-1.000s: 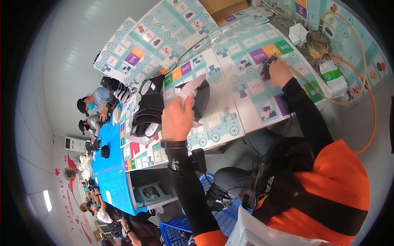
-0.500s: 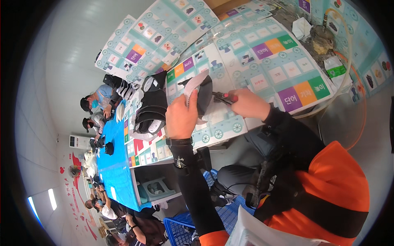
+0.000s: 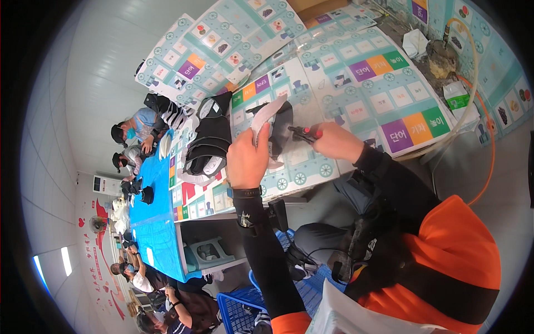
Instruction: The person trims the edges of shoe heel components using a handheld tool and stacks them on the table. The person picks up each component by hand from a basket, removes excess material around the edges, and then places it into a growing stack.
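My left hand (image 3: 248, 158) is closed on a dark curved piece with a pale pinkish band (image 3: 271, 115) along its edge, the thumb pressing on it. It is held over the near part of the covered worktable. To its right, my right hand (image 3: 337, 143) grips a dark narrow hand tool with red parts (image 3: 303, 134); its exact kind is unclear. The tool's tip points left toward the curved piece, a small gap apart. Left of my left hand lies a stack of black caps (image 3: 207, 146) with white labels inside.
The worktable (image 3: 364, 108) wears a printed teal sheet. Hoses (image 3: 474, 83) hang at its right side beside a green-and-white packet (image 3: 457, 99). A blue-covered table (image 3: 153, 222) extends left, with people working along it. A blue basket (image 3: 238, 312) stands below.
The view has shifted slightly, moving the surroundings a little. My hands keep their grips; the curved piece has turned slightly and the tool stays just right of it.
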### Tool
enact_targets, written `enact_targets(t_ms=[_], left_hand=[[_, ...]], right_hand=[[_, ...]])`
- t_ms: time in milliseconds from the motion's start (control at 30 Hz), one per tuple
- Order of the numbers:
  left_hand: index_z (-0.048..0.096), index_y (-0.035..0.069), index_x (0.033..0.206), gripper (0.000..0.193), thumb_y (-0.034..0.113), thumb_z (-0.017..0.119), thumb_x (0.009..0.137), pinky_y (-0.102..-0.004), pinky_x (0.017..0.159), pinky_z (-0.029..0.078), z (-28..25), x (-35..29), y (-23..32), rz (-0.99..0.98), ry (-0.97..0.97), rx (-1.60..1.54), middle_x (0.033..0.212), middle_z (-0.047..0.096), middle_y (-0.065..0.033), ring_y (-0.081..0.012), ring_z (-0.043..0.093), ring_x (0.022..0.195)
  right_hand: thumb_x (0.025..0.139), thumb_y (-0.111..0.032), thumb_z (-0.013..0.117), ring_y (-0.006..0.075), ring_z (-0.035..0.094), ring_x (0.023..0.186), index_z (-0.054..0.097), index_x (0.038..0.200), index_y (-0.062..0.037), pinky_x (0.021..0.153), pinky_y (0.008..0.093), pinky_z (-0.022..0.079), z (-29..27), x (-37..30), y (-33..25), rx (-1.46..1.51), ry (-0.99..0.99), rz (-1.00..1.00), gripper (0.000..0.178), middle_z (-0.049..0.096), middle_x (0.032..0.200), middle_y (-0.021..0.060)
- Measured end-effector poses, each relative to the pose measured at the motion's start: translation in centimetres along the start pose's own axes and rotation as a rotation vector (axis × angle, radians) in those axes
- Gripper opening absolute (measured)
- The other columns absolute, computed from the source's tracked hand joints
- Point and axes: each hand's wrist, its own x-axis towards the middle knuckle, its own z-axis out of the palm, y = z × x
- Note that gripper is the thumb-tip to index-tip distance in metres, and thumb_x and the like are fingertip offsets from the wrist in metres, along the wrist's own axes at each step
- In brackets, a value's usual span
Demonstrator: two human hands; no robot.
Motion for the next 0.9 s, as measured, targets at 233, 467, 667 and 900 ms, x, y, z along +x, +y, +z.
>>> enact_targets(t_ms=[233,467,667,900], left_hand=[[0.059,-0.003,0.080,0.059,0.051,0.063,0.103,-0.0571,0.066,0.047,-0.2,-0.5,-0.1,-0.012,-0.023,-0.027,0.082,0.065,-0.0268,-0.0510,0.064,0.078],[0.058,-0.003,0.080,0.059,0.051,0.064,0.103,-0.0567,0.066,0.047,0.0,-1.1,-0.5,-0.004,0.002,-0.029,0.081,0.064,-0.0257,-0.0505,0.063,0.077],[0.056,-0.003,0.079,0.058,0.050,0.065,0.102,-0.0561,0.065,0.046,0.0,-1.1,-1.0,-0.006,-0.009,-0.067,0.079,0.063,-0.0258,-0.0505,0.062,0.076],[0.056,-0.003,0.080,0.058,0.049,0.064,0.103,-0.0559,0.066,0.046,0.2,-1.1,-1.4,0.004,0.005,-0.081,0.081,0.063,-0.0262,-0.0508,0.062,0.077]], right_hand=[[0.081,-0.010,0.055,0.0541,0.066,0.091,0.070,0.097,0.0079,0.081,0.0567,0.052,0.4,1.3,0.3,0.002,0.141,-0.081,0.029,0.068,0.089,0.0356],[0.079,-0.011,0.055,0.0533,0.066,0.087,0.071,0.097,0.0074,0.080,0.0544,0.053,0.9,1.9,0.3,0.017,0.062,-0.073,0.030,0.068,0.086,0.0346],[0.079,-0.010,0.056,0.0532,0.066,0.086,0.071,0.095,0.0063,0.078,0.0542,0.053,1.2,2.1,0.9,0.007,0.027,-0.084,0.028,0.068,0.084,0.0341],[0.081,-0.006,0.062,0.0356,0.069,0.074,0.072,0.106,0.0035,0.069,0.0415,0.050,1.6,2.2,1.2,-0.043,-0.161,-0.016,0.029,0.071,0.082,0.0242]])
